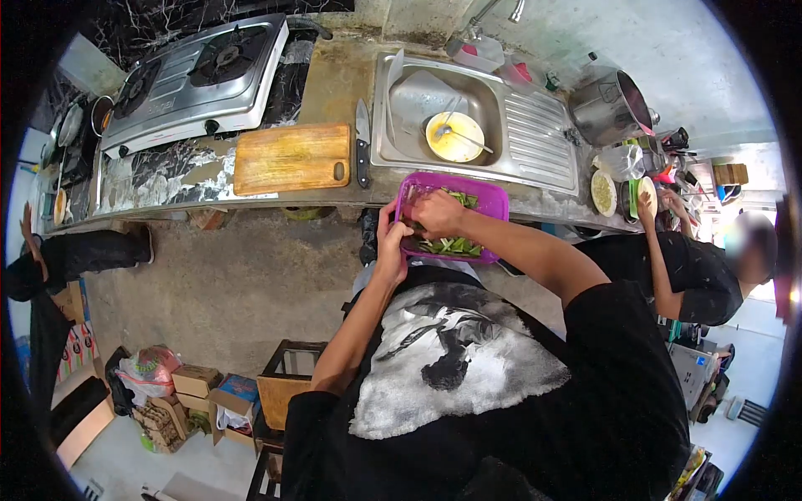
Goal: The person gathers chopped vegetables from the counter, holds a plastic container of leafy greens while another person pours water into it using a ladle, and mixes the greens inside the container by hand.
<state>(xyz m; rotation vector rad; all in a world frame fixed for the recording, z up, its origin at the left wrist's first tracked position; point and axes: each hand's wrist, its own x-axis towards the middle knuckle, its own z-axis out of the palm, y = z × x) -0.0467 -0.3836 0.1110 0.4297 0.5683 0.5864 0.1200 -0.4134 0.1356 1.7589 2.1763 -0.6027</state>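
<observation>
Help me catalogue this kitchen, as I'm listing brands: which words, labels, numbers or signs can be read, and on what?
None can be read with certainty.
Stove: lettering on its top, too blurred to read.
Red-and-white box on the floor: printed marks, too small to read.
Cutting board, purple basin: no lettering I can make out.

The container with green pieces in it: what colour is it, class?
The container is purple, as the head view shows.

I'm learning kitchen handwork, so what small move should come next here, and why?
Probably tighten the left hand on the purple tub before the right hand works deeper into the greens: the tub seems to jut past the counter, and only the left hand grips its side.
</observation>
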